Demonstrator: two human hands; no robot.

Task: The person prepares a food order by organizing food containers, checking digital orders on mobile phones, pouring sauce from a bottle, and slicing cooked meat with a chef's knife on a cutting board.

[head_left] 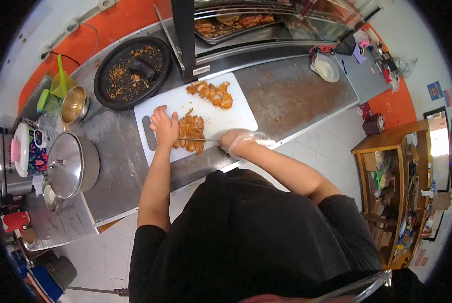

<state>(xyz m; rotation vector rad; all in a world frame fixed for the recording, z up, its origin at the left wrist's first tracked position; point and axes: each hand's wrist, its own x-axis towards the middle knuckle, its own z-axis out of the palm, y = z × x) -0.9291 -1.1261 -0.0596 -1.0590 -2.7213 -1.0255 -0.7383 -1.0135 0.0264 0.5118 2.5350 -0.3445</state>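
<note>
My right hand [237, 141], in a clear plastic glove, is wrapped round a knife. The knife's blade [206, 139] points left and lies across a row of browned, sliced fried chicken [190, 127]. Beside that row, my bare left hand [164, 126] has its fingers stretched out and slightly apart, with the thumb along the chicken's left edge. Both hands are over a white cutting board [236, 113] with a grey handle end. Farther back on the board sits a second heap of cut chicken [212, 94]. The knife's handle is hidden in the glove.
Behind the board's left side stands a black stone mortar [102, 83] with crumbs and a pestle [142, 69]. A lidded pot [66, 164] and a metal bowl [74, 104] are at left. A glass display case [266, 43] borders the back; a white bowl [327, 68] is at right.
</note>
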